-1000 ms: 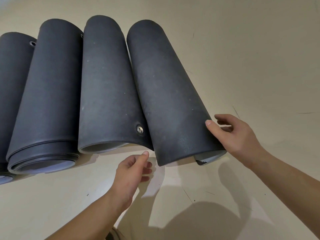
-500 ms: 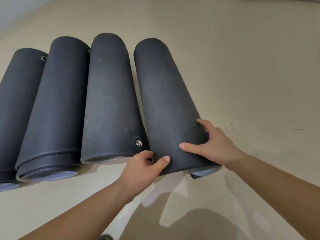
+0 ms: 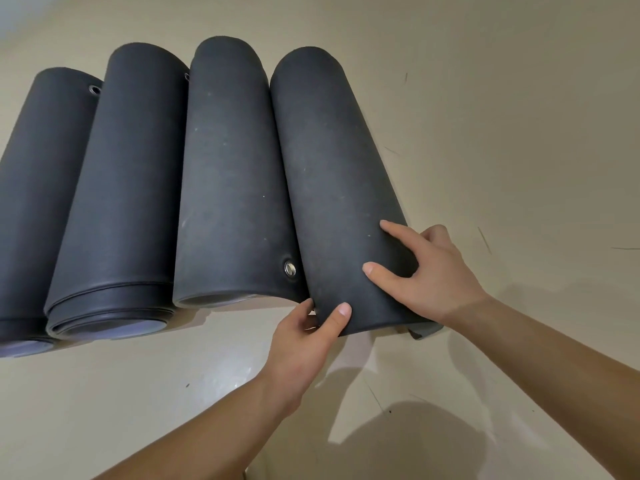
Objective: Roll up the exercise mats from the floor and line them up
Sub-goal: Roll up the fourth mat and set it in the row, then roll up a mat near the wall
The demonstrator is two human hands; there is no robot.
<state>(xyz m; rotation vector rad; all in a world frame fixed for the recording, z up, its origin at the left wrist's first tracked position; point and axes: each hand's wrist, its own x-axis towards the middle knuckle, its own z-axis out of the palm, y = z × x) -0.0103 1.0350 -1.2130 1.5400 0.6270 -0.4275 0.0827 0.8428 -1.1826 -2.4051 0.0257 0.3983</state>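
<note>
— What's different from a second ago?

— Both hands have closed in on the rightmost rolled mat [image 3: 332, 188]. A second back they hovered just off its near end; now the left hand [image 3: 304, 344] has its thumb over the near edge and its fingers tucked at the seam beside the third mat [image 3: 228, 174], while the right hand [image 3: 426, 271] lies spread on the roll's right flank. And the gap between those two mats has closed — they now touch along their length.

— So what sort of grip is it?

— The left hand is pinching the mat's near rim. The right hand is open, with thumb and forefinger pressed flat on the surface — more a push than a clasp.

— Where does the mat lie?

— On the floor [image 3: 519, 133], last in a row of four rolls, to the right of the others. The two further left [image 3: 121, 188] [image 3: 38, 188] sit touching one another as well. A grommet [image 3: 290, 268] on the third mat sits right at the seam.

— What does that mean for the job?

— All four look rolled and lined up. I'd judge this is final squaring — a loose corner [image 3: 426, 330] pokes out beneath the near right end, and that end sits slightly nearer than its neighbour's, so it may want a nudge away from the person and a tuck.
</note>
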